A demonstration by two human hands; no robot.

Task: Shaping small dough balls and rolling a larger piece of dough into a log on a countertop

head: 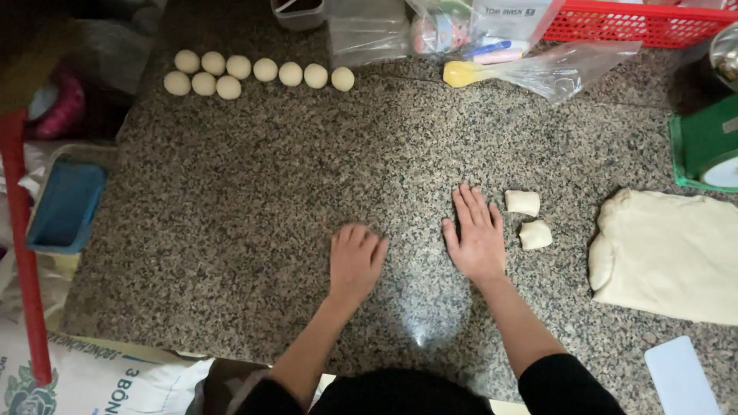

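My left hand (pixel 355 260) rests palm down on the speckled granite counter (pixel 254 192), its fingers curled as if cupped; whatever may lie under the palm is hidden. My right hand (pixel 477 237) lies flat on the counter, fingers stretched forward. Just right of it sit two small cut dough pieces (pixel 523 203) (pixel 536 235), apart from the hand. A large slab of pale dough (pixel 669 257) lies at the right edge. Several rolled dough balls (pixel 265 71) are lined up in rows at the far left.
A green scale (pixel 703 146) stands at the right, a white scraper (pixel 680 376) near the front right. A red basket (pixel 630 21), plastic bags and a yellow spatula (pixel 463 74) sit at the back. A blue tub (pixel 65 206) is beyond the counter's left edge.
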